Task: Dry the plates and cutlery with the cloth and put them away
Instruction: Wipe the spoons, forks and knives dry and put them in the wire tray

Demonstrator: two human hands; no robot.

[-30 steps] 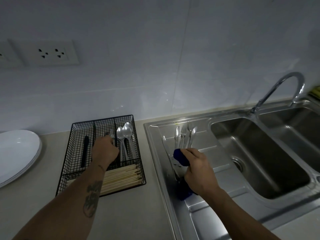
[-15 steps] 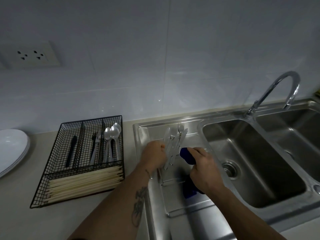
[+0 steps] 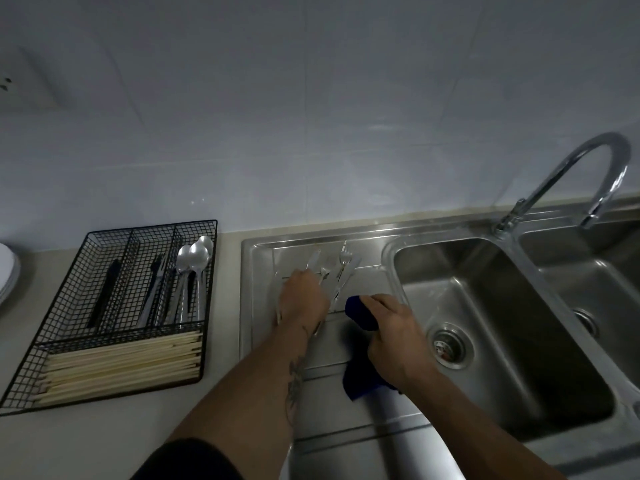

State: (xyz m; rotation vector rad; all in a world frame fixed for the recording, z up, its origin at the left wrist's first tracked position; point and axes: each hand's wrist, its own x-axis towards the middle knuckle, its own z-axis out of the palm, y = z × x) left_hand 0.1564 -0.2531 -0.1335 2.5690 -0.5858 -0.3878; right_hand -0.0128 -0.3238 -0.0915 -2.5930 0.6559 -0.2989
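Several wet forks and knives (image 3: 337, 268) lie fanned on the steel draining board (image 3: 263, 258). My left hand (image 3: 303, 297) lies over their handles with fingers curled; whether it grips one is hidden. My right hand (image 3: 394, 336) grips a dark blue cloth (image 3: 360, 311), just right of the cutlery, and the cloth hangs down under the wrist. A black wire cutlery tray (image 3: 104, 237) on the counter holds a dark-handled knife, a fork (image 3: 154, 289), spoons (image 3: 195, 261) and, in its front compartment, pale chopsticks (image 3: 121, 365).
White plates (image 3: 7, 271) are stacked at the far left edge of the counter. A double steel sink (image 3: 502, 323) with a curved tap (image 3: 588, 174) lies to the right. A wall socket sits at the upper left.
My left hand left the wire tray and crossed right to the cutlery on the draining board. A fork now lies in the tray. My right hand kept hold of the cloth.
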